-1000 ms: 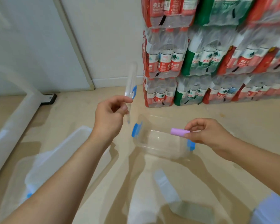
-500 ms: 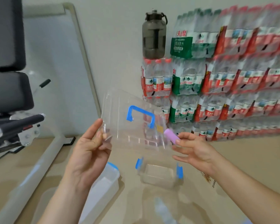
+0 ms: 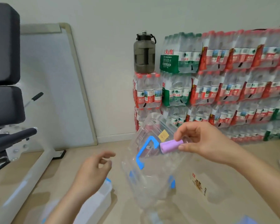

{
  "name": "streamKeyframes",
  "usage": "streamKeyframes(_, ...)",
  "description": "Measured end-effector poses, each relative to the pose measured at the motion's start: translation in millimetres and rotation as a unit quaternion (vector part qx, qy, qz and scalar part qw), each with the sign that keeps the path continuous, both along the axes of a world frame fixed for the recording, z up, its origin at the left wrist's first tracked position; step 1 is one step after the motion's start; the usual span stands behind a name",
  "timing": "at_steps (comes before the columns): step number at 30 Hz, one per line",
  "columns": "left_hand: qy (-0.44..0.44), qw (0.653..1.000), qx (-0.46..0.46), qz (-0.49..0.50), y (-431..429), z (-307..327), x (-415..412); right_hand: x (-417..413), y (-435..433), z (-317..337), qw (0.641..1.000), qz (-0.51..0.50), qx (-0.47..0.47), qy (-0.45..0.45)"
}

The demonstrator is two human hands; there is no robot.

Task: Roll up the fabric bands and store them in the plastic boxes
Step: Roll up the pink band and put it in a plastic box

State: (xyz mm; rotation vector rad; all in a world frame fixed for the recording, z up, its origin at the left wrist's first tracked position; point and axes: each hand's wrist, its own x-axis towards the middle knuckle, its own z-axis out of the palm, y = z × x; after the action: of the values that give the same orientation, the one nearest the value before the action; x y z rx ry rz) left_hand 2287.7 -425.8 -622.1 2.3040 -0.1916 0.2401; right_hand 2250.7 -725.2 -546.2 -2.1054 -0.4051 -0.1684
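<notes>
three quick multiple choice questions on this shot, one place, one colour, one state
1. Where does the dark jug stand? A) on the floor B) on a stack of water-bottle packs C) on the chair
2. What colour is the rolled band? A) purple B) green C) yellow
3. What is the left hand doing? A) gripping the lid B) holding nothing C) pinching the band
Answers: 1 B, it sits atop the packs; 2 A, the band pinched in the right hand is purple; 3 B, its fingers curl loosely round nothing.
</notes>
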Motion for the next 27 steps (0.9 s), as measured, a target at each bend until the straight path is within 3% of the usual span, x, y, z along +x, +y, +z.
streamKeyframes(2,-0.047,0.997,-0.015,-0.052,-23,1,15,9,0,-1,1.0,0.014,-0.027,-0.002)
streamKeyframes(6,-0.034,0.989,0.079,-0.124,-47,-26,43,31,-6,-18,0.998,0.031,0.029,0.037)
streamKeyframes(18,0.012,0.988,0.145,-0.057,-66,-90,101,101,-11,-107,0.974,0.041,0.168,0.15)
streamKeyframes(23,-0.009,0.989,0.043,-0.139,-75,-112,108,137,-16,-152,0.962,-0.008,0.199,0.188)
streamKeyframes(27,0.014,0.954,0.207,-0.218,-88,-136,105,174,-17,-195,0.918,-0.091,0.288,0.256)
